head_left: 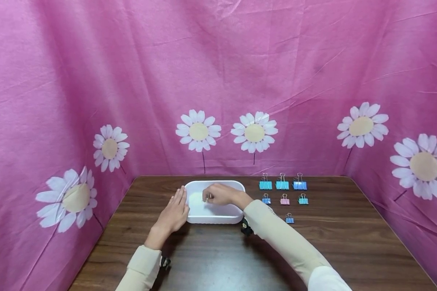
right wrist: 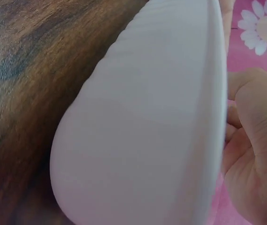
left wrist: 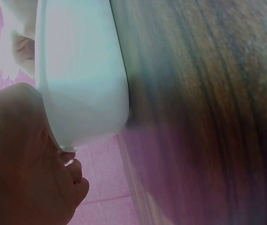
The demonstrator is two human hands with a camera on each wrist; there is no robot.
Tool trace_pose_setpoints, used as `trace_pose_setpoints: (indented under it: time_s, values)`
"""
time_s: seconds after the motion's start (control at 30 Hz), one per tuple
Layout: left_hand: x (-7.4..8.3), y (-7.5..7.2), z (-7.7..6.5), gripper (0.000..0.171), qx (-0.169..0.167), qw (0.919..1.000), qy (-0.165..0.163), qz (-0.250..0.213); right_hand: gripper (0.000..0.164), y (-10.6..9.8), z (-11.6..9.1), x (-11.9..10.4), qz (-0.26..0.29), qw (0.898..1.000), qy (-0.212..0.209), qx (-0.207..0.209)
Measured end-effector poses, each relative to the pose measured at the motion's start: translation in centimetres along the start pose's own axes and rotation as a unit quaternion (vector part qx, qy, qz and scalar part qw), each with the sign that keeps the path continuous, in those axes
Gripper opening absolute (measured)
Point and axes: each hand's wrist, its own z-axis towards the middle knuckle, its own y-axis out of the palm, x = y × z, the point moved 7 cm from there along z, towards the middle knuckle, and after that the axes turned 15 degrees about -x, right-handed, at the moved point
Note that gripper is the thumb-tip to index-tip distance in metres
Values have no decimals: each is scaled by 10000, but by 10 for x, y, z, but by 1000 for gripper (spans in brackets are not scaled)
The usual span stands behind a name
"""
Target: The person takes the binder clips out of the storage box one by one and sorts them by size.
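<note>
A white plastic tray (head_left: 215, 219) with rounded corners stands near the back of the wooden table. My left hand (head_left: 172, 212) rests against its left end, fingers straight and close together along the rim. Over the inside of the tray, my right hand (head_left: 222, 195) reaches down with bent fingers. I cannot tell what, if anything, its fingertips hold. In the right wrist view the tray's wall (right wrist: 142, 122) hides the fingertips. The left wrist view shows the left palm (left wrist: 25, 159) beside the tray's corner.
Right of the tray, binder clips stand in rows: turquoise and blue large ones (head_left: 282, 185) at the back, smaller blue, pink (head_left: 285, 201) and green ones before them, and a single small blue clip (head_left: 289, 220) nearest. A pink curtain (head_left: 218, 72) with daisies surrounds the table (head_left: 211, 258).
</note>
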Motion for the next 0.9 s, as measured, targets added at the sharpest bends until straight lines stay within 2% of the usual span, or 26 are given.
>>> trace_pose_setpoints:
  time_s: [0.47,0.9]
  values:
    - [1,0,-1,58,2,10000,12,-49,14,-16,-26,-1,98,9991,-170,373]
    - [2,-1,-2,58,-79,10000,-17,-43,13,-19,-52,4,109,9982,133,577]
